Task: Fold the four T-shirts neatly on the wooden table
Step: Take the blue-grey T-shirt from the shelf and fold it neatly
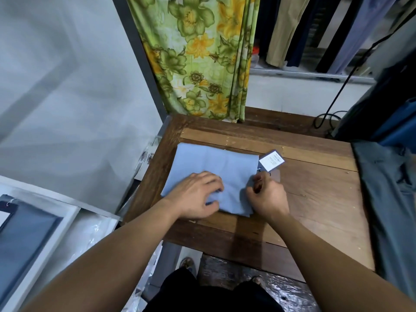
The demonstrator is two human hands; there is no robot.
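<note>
A light blue T-shirt point(216, 167), folded into a rough square, lies on the left half of the wooden table point(315, 199). A white and dark hang tag point(271, 160) sticks out at its right edge. My left hand point(198, 197) rests on the shirt's near part, fingers curled into the cloth. At the shirt's near right edge my right hand point(267, 194) is closed, pinching the cloth close to the tag's string. A grey-green garment point(387, 199) lies along the table's right side.
A floral green and yellow curtain point(202, 59) hangs behind the table. Clothes hang on a rack point(315, 30) at the back right. A black cable point(331, 104) drops to the table's far right corner. A white box holding blue cloth point(24, 235) sits at lower left.
</note>
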